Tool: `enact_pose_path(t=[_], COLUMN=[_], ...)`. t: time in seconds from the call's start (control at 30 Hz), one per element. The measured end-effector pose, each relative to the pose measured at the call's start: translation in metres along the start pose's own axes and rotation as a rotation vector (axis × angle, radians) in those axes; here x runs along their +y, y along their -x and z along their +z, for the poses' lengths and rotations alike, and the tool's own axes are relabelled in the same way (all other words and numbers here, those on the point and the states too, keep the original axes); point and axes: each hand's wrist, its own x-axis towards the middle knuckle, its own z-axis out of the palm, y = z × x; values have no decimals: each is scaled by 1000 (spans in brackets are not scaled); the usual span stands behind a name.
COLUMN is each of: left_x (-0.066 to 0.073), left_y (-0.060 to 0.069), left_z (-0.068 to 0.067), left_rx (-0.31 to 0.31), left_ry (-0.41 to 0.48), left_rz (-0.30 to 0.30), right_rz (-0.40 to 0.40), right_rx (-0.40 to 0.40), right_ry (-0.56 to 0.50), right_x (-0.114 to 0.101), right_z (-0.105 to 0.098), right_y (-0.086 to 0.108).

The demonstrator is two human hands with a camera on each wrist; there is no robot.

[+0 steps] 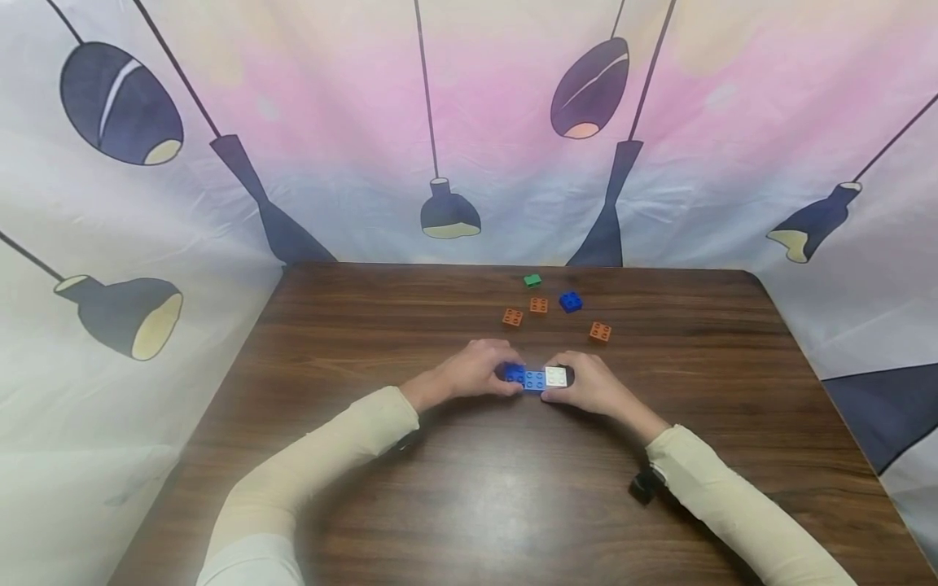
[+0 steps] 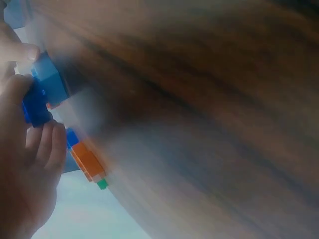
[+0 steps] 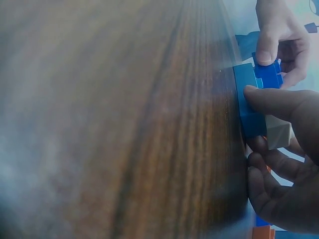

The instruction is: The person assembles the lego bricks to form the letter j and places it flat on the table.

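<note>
A long light blue building brick lies on the table between both hands. At its right end a white brick sits on top of it. My left hand pinches a dark blue brick between thumb and fingers, at the left end of the light blue one. That brick looks slightly tilted in the right wrist view; whether it is fully seated I cannot tell. My right hand grips the light blue brick around its right end, thumb on the near side, fingers behind.
Beyond the hands lie three orange bricks, another dark blue brick and a green brick. They stand on the brown wooden table. A printed cloth hangs along its back and sides.
</note>
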Motion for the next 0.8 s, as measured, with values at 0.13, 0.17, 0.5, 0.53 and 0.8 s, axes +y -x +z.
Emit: enact_pose_path(t=[0.13, 0.17, 0.5, 0.53, 0.8], left_x=[3, 3, 1, 1, 0], left_y=[-1, -2, 2, 2, 1], left_z=[0, 0, 3, 2, 1], left_rx=[3, 6, 32, 29, 5], left_ry=[-6, -1, 44, 45, 33], left_rz=[-13, -15, -22, -20, -30], right_rz=[6, 6, 8, 8, 13], right_rx=[-2, -2, -4, -4, 0], right_ry=[3, 3, 0, 0, -6], right_x=[-1, -1, 0, 0, 0], right_z=[0, 0, 0, 0, 0], right_y=[0, 0, 0, 0, 0])
